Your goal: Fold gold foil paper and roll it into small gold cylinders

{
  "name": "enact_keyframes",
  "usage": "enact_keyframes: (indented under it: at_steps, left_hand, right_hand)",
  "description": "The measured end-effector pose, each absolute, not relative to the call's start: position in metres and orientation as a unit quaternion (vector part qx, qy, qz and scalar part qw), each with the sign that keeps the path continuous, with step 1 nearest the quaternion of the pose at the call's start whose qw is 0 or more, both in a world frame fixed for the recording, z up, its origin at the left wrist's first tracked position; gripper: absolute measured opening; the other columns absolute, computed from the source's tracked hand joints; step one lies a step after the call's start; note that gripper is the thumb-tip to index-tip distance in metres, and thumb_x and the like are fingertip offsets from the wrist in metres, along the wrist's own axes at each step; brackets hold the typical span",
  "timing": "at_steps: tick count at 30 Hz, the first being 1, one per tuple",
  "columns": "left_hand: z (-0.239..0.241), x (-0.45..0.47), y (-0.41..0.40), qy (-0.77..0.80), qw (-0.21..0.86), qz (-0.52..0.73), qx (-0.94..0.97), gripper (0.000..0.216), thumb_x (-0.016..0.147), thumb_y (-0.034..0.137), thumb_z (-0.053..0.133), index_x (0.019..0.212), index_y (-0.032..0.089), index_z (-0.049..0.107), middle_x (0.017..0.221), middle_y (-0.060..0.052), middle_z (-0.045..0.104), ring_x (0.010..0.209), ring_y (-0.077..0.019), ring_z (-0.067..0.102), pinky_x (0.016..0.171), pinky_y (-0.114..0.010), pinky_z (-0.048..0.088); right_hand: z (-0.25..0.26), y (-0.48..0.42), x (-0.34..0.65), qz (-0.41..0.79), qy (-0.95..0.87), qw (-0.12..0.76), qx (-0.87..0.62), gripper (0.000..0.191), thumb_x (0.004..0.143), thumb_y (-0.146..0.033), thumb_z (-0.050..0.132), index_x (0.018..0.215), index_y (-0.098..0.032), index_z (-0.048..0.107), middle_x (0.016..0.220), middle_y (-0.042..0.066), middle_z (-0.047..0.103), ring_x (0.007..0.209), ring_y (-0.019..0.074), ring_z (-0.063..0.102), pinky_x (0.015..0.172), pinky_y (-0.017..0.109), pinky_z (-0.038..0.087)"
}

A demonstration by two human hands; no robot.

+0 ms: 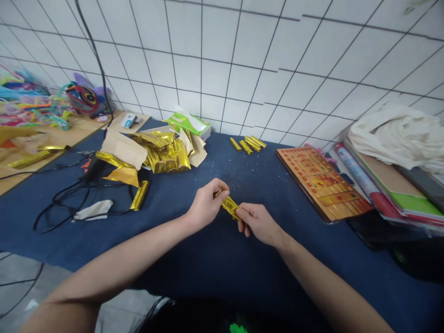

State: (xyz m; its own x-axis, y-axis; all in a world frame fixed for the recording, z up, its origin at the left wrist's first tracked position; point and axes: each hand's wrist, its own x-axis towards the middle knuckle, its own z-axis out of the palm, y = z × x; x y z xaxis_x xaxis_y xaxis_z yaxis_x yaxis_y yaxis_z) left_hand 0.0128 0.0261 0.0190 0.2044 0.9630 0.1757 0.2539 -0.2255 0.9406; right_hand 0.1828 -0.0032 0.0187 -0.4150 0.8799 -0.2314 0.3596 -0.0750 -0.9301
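Between my two hands is a small gold foil piece, held in the air over the blue cloth. My left hand pinches its upper left end, thumb and fingertips together. At the lower right end my right hand grips it between thumb and fingers. My fingers hide both ends of the piece. Several gold foil rolls lie side by side near the wall. To the left is a heap of gold foil pieces in torn brown paper, and one more gold roll lies apart in front of it.
A green tissue box stands against the tiled wall. Black cables and a white scrap lie on the left. At right are a stack of printed gold sheets, notebooks and a white cloth.
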Motion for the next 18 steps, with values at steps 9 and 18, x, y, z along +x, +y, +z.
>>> enact_keyframes:
  at_steps: [9,18]
  left_hand:
    - [0.0233,0.0184,0.0295,0.418,0.624,0.474,0.46,0.03,0.065,0.033,0.068,0.083,0.013,0.053,0.056,0.004,0.056,0.048,-0.0081,0.053,0.044,-0.019,0.045]
    - [0.0232,0.0182,0.0276,0.408,0.6,0.489,0.484,0.017,0.069,0.028,0.063,0.064,0.012,0.059,0.054,0.002,0.059,0.047,-0.0056,0.051,0.048,-0.017,0.043]
  right_hand:
    - [0.0165,-0.0079,0.1813,0.319,-0.745,0.289,-0.51,0.038,0.089,-0.033,0.037,0.055,-0.019,0.044,0.048,-0.004,0.045,0.044,0.0074,0.042,0.049,0.021,0.033]
    - [0.0142,-0.0029,0.1844,0.229,-0.771,0.278,-0.525,0.031,0.088,-0.032,0.036,0.061,-0.019,0.045,0.053,-0.003,0.045,0.048,0.0088,0.042,0.051,0.023,0.031]
